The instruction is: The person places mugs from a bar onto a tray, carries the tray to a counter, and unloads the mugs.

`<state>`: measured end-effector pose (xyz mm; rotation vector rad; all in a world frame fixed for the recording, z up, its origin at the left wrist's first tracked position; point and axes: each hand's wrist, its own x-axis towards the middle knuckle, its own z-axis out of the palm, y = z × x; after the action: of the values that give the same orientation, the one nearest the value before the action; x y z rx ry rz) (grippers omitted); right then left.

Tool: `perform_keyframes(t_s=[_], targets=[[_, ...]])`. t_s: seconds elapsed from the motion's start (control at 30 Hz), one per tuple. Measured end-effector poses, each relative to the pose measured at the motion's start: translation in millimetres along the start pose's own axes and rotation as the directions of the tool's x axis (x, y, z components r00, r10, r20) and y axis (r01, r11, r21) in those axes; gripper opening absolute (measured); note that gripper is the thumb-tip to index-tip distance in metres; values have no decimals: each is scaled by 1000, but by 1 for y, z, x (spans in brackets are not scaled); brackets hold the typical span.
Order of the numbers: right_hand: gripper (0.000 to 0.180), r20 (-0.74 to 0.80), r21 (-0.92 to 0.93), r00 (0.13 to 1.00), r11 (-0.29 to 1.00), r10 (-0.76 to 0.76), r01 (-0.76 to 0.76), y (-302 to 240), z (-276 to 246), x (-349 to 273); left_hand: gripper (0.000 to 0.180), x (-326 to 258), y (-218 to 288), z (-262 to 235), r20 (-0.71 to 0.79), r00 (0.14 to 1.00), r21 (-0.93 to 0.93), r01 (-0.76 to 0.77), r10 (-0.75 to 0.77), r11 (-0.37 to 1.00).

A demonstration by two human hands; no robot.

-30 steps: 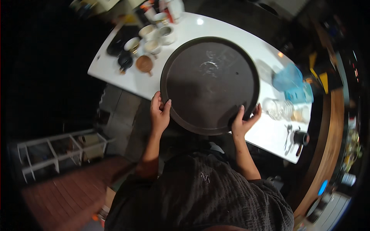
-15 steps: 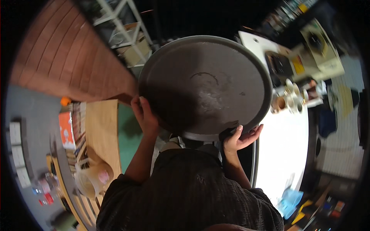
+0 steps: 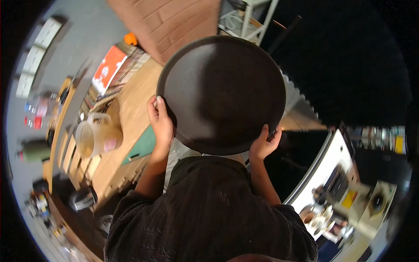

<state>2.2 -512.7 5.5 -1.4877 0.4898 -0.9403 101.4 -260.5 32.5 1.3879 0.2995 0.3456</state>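
A large round dark serving tray (image 3: 227, 96) is held out in front of my body, its inner face toward me and bare. My left hand (image 3: 161, 122) grips its left rim, the thumb over the edge and the other fingers partly hidden by the rim. At the lower right rim my right hand (image 3: 264, 145) is closed on the tray too, thumb on the inner side. Both forearms reach up from dark sleeves.
To the left, a wooden counter (image 3: 135, 96) carries a translucent plastic pitcher (image 3: 107, 136) and an orange-red card (image 3: 109, 67). A brick wall (image 3: 174, 22) rises ahead. At lower right stands a white counter (image 3: 342, 150) with several cups (image 3: 316, 220). A dark curtain (image 3: 349, 65) hangs at far right.
I have turned to the left with the tray: the wooden counter and brick wall have swung rightward in view, the white counter to the lower right. Both hands keep hold of the tray.
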Motion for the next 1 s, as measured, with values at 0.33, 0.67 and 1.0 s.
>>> perform_keyframes(t_s=[0.33, 0.67, 1.0], targets=[[47, 498, -174, 867, 976, -26, 129, 64, 64, 56, 38, -35, 18, -33, -532, 827, 134, 291, -179, 947], [51, 921, -281, 280, 960, 269, 2, 110, 207, 24, 80, 4, -39, -164, -547, 713, 51, 551, -438, 833], [55, 866, -462, 303, 868, 397, 180, 168, 298, -15, 64, 79, -71, -232, -470, 728, 159, 627, -500, 763]])
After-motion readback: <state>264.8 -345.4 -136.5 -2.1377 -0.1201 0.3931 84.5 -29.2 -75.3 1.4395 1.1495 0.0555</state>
